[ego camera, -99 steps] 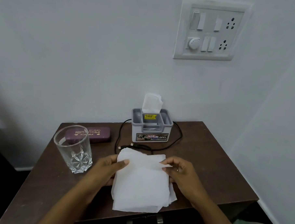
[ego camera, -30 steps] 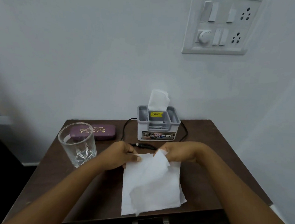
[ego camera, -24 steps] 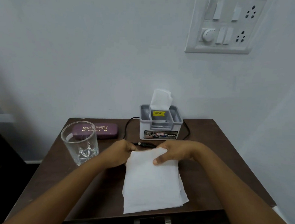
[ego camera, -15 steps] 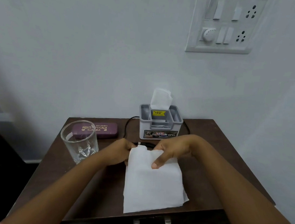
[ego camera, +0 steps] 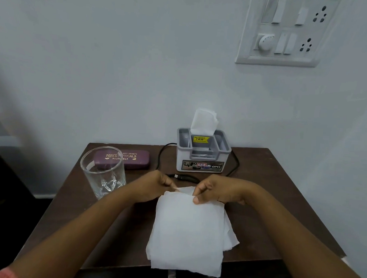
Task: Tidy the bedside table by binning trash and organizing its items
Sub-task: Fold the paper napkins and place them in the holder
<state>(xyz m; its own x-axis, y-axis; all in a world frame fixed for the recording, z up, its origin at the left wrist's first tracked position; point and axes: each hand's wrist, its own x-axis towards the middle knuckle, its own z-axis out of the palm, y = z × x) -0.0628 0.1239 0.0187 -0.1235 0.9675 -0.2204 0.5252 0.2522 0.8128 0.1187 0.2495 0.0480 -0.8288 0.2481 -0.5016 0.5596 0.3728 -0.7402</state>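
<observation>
A stack of white tissues [ego camera: 188,231] lies on the dark wooden bedside table [ego camera: 74,199], its near edge hanging over the table's front. My left hand [ego camera: 155,185] pinches the stack's far left corner. My right hand [ego camera: 213,189] grips the far edge, thumb on top of the tissues. Behind my hands stands a grey tissue holder [ego camera: 203,155] with one white tissue sticking up out of it.
A clear drinking glass [ego camera: 103,172] stands at the left. A purple spectacle case [ego camera: 125,158] lies behind it. A black cable [ego camera: 183,177] loops around the holder, its plug end just behind my hands. A switchboard [ego camera: 288,31] is on the wall.
The loose top tissue has been laid flat onto the stack. Both hands have closed on the stack's far edge, and that edge now lifts slightly off the table.
</observation>
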